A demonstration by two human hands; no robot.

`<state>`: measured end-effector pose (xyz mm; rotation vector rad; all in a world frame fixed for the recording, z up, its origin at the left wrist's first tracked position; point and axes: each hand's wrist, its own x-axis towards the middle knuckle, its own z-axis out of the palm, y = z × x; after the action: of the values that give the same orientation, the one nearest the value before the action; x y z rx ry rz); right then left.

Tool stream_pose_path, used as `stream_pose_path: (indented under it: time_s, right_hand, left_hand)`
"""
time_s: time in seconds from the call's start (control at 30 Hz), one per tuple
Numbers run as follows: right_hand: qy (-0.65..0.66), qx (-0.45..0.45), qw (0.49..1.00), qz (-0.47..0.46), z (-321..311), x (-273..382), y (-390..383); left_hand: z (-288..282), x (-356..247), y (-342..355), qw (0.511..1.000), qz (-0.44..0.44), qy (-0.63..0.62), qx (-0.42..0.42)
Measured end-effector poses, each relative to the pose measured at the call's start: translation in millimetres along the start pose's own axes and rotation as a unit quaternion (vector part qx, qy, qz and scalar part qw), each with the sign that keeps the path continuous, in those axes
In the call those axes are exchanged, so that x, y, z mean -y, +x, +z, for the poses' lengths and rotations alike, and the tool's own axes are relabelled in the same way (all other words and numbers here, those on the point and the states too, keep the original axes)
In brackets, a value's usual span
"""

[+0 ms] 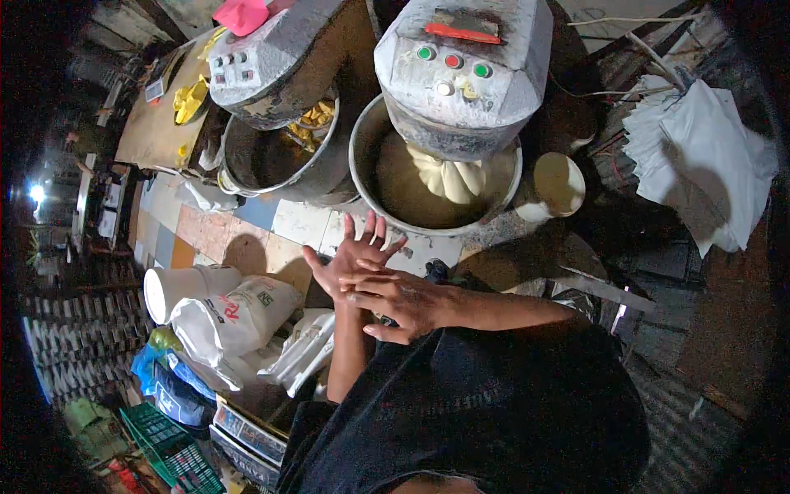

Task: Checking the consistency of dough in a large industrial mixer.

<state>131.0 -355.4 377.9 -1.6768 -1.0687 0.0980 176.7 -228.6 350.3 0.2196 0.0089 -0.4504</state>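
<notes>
My left hand (352, 265) is palm up with its fingers spread and nothing in it. My right hand (397, 303) lies across its palm and wrist, fingers extended and apart. Just beyond my hands, a large metal mixer bowl (369, 185) holds pale dough (444, 177) under a dusty white mixer head (461, 82) with colored buttons. To its left, a second mixer (243, 74) stands over a darker bowl (259, 165) with yellowish lumps in it.
A table (140, 132) with yellow items is at the upper left. A pale bucket (555, 193) stands right of the mixer, white sheets (699, 165) farther right. A white bucket (167, 295), sacks (247, 321) and a green crate (164, 449) are at the lower left, on or near floor tiles.
</notes>
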Motion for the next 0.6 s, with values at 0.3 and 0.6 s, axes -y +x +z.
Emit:
stream_pose_path:
  time_s: [0.3,0.6]
  right_hand:
    - [-0.134,-0.012,0.991,-0.015,-11.3,8.4,24.8]
    - [-0.092,-0.048,0.994,-0.038,10.2,-22.8,24.7]
  left_hand:
    - [6.4,-1.6,10.5,0.999,0.020,-0.032,-0.015]
    - [-20.0,-32.4,-2.0,0.994,0.049,-0.054,-0.079]
